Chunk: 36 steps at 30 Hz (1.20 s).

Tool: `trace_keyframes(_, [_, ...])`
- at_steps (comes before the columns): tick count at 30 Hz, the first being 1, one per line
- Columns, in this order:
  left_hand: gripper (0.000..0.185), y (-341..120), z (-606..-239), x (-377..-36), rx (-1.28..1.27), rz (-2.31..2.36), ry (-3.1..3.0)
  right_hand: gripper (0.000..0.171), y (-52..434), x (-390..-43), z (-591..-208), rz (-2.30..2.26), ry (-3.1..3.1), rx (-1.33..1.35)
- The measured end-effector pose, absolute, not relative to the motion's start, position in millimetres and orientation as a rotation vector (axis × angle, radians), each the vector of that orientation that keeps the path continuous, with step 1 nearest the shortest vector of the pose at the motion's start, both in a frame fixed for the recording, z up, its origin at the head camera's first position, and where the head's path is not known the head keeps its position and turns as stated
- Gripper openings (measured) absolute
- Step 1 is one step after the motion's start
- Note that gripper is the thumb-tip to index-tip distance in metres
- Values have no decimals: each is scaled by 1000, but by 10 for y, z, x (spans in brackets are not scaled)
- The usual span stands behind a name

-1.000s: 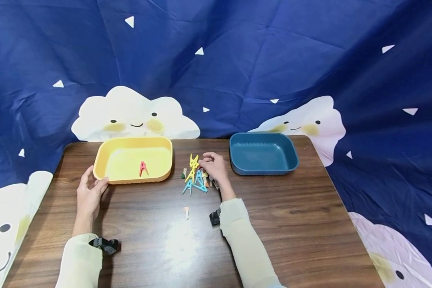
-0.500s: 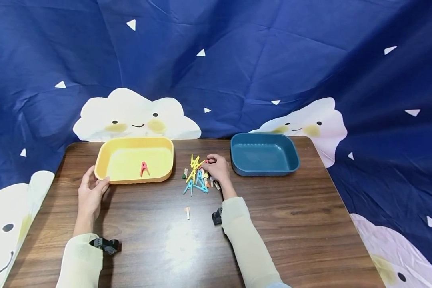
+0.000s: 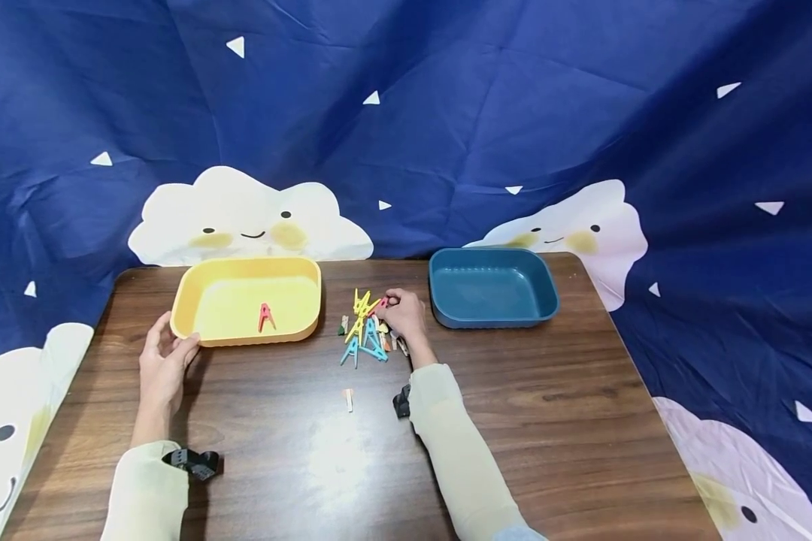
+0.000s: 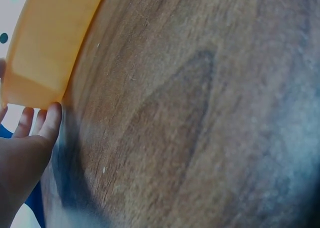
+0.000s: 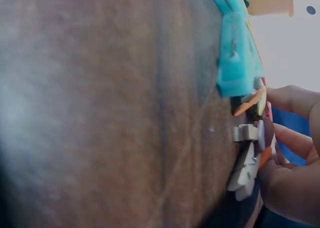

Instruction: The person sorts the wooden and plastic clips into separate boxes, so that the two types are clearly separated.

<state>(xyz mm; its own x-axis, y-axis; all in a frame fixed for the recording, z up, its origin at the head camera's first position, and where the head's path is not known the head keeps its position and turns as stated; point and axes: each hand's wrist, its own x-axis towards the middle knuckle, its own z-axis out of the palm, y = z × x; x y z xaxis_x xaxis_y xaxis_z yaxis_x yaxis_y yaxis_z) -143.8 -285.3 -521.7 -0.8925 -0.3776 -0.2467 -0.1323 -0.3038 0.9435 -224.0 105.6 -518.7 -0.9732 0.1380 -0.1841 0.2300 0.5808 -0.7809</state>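
Observation:
A pile of coloured clothespins [image 3: 364, 329] lies on the wooden table [image 3: 548, 406] between a yellow tray [image 3: 189, 294] and a dark blue tray [image 3: 492, 288]. My right hand [image 3: 387, 304] is at the pile's far right side, fingertips pinching a red clothespin [image 3: 382, 303]. In the right wrist view a teal clothespin [image 5: 237, 62] and pale pegs [image 5: 246, 153] lie next to my curled fingers [image 5: 292, 140]. My left hand [image 3: 169, 347] rests at the yellow tray's front-left corner, its straight fingers [image 4: 47, 123] touching the tray wall [image 4: 47, 47]. One red clothespin [image 3: 266, 317] lies inside the yellow tray.
A single pale peg [image 3: 348, 399] lies alone on the table in front of the pile. The blue tray holds nothing that I can see. A blue cloth with cloud faces [image 3: 246, 218] hangs behind and around the table.
My right fingers have shifted to the pile's far side and closed on a red clothespin. The left hand stays at the yellow tray's corner.

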Motion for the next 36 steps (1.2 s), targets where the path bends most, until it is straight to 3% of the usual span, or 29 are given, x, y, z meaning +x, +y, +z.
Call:
trace_keyframes(13, [72,-2865,-5196,-1435,656,-2313,-1760,31,1043,-2238,-5203,-1513,2642,345])
trace_keyframes(36, [68,-2838,-5186,-1429,662,-2334,-1731,29,1113,-2252,-5262,-2012,2346,433])
